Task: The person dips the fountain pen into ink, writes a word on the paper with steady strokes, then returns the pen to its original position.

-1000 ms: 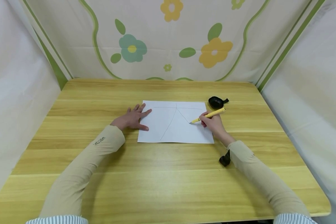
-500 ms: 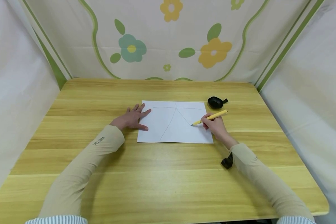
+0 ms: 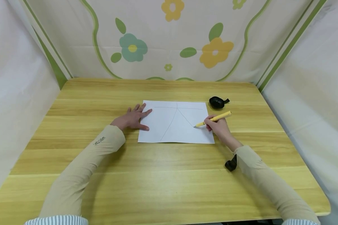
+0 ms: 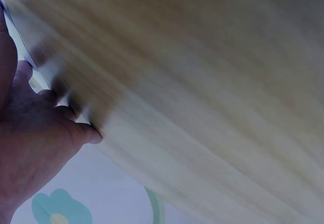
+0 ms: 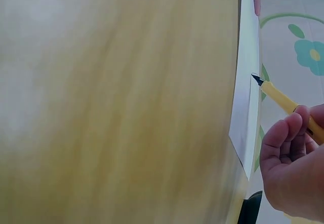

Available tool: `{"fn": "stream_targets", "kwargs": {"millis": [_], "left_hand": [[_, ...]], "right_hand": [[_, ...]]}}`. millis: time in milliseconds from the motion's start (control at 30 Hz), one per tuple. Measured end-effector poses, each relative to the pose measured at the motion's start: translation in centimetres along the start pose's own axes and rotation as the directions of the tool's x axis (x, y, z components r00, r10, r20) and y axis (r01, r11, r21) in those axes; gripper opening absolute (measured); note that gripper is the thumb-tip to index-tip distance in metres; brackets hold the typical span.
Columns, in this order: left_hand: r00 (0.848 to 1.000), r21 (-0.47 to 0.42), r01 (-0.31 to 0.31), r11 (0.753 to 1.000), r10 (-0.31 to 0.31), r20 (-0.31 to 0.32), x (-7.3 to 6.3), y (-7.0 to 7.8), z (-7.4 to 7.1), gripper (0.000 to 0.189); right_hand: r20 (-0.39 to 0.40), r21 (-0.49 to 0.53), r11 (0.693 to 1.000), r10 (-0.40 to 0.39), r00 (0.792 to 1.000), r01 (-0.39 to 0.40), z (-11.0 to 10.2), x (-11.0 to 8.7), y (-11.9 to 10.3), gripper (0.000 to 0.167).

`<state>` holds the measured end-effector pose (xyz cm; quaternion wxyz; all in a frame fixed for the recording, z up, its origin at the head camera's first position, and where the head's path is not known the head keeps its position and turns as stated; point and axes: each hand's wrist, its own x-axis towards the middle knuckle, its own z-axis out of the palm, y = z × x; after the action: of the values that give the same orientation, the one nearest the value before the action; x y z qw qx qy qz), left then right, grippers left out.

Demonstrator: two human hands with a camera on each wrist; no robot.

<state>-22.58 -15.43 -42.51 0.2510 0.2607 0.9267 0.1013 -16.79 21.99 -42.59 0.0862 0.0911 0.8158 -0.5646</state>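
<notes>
A white sheet of paper (image 3: pixel 157 131) lies on the wooden table, marked with thin dark lines: one across near its far edge, and two slanting down from a point below the top. My left hand (image 3: pixel 132 119) rests with fingers spread on the sheet's left edge. My right hand (image 3: pixel 218 126) grips a yellow fountain pen (image 3: pixel 221 115), its dark nib (image 5: pixel 257 79) right at the paper, at the lower end of the right slanting line. In the right wrist view, the right hand's fingers (image 5: pixel 298 133) curl round the pen's barrel.
A black rounded object with a short strap (image 3: pixel 217 102) sits beyond the paper's right corner. A black piece (image 3: pixel 231 164) shows at the right sleeve's cuff. White cloth (image 3: pixel 157 40) with printed flowers stands behind the wooden table (image 3: pixel 157 184), and plain cloth flanks it.
My right hand and the pen have moved slightly right and toward me, and the right slanting line has grown longer behind the nib. My left hand has stayed put.
</notes>
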Motion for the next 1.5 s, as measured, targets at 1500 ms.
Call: {"fn": "stream_targets", "kwargs": {"millis": [1500], "left_hand": [[1.000,-0.025,-0.001,1.000,0.001,0.007,-0.2,-0.1,-0.1,0.095]], "right_hand": [[0.090,0.036,0.999,0.003,0.996,-0.007,-2.4,-1.4,1.0,0.017]]}}
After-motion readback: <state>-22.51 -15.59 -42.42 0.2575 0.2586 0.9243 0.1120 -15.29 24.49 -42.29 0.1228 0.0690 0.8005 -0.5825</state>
